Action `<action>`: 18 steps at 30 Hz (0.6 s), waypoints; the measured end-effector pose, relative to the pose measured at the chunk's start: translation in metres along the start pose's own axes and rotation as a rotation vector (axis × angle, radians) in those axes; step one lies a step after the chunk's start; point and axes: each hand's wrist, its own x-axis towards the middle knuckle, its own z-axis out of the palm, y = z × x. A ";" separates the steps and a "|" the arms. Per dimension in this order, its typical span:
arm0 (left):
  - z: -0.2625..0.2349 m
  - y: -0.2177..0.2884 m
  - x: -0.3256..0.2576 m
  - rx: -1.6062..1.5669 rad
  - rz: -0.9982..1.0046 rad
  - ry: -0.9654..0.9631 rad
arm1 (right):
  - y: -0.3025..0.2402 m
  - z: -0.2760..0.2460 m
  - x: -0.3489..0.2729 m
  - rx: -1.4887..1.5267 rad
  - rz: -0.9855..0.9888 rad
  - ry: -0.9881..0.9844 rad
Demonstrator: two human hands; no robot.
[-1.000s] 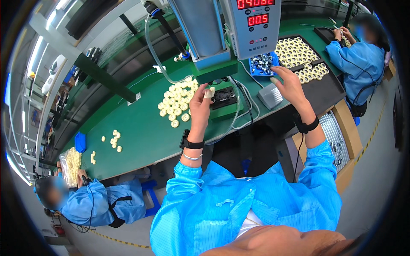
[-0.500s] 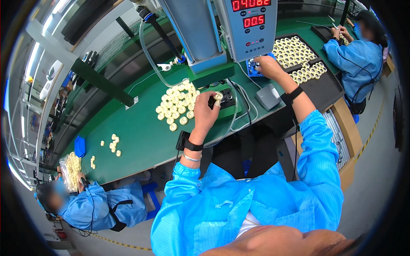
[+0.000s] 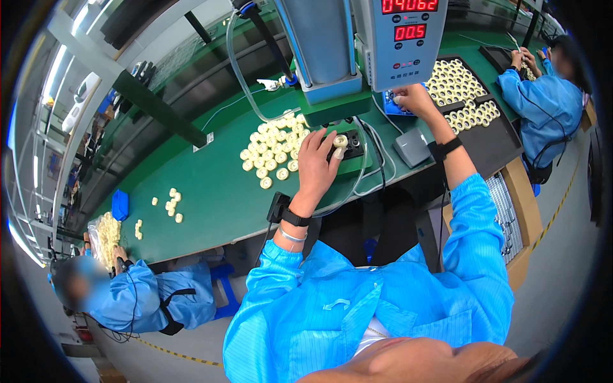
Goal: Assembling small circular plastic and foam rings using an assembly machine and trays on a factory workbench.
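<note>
My left hand (image 3: 317,165) is closed on a cream ring-shaped part (image 3: 341,140), pinched between thumb and fingertips at the black fixture (image 3: 353,144) under the press (image 3: 322,60). Left of that hand lies a loose pile of the same cream parts (image 3: 274,145) on the green table. My right hand (image 3: 415,101) reaches over a small blue tray (image 3: 397,110) beside the grey control box (image 3: 402,54). Its fingers are pinched together, and what they hold is too small to name.
A black tray (image 3: 476,137) at the right carries rows of cream parts. Near it are a grey box-shaped device (image 3: 412,148) and loose cables (image 3: 380,167). A cardboard box (image 3: 520,198) stands below. Co-workers sit at left (image 3: 153,293) and right (image 3: 546,108).
My left hand has tilted and its fingers now lie flatter over the fixture, with the cream part still at its fingertips. My right hand stays at the blue tray. The whole view has shifted slightly.
</note>
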 end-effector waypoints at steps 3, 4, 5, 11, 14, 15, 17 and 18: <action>0.009 -0.008 0.005 -0.055 -0.032 0.019 | -0.039 -0.003 -0.039 0.544 0.047 -0.029; 0.012 -0.010 0.005 -0.054 -0.047 0.014 | -0.047 0.001 -0.049 0.682 0.035 -0.068; 0.015 -0.010 0.007 -0.056 -0.056 0.004 | -0.055 0.004 -0.060 0.794 0.070 -0.081; 0.006 -0.004 0.017 -0.263 -0.263 -0.116 | -0.081 0.027 -0.098 1.144 0.119 -0.120; 0.012 -0.015 0.015 -0.307 -0.290 -0.182 | -0.085 0.036 -0.102 1.230 0.123 -0.131; 0.014 -0.017 0.013 -0.305 -0.290 -0.181 | -0.087 0.039 -0.103 1.231 0.121 -0.133; 0.017 -0.020 0.009 -0.542 -0.387 -0.159 | -0.090 0.047 -0.105 1.261 0.152 -0.143; 0.020 -0.024 0.007 -0.539 -0.387 -0.156 | -0.089 0.053 -0.103 1.275 0.151 -0.163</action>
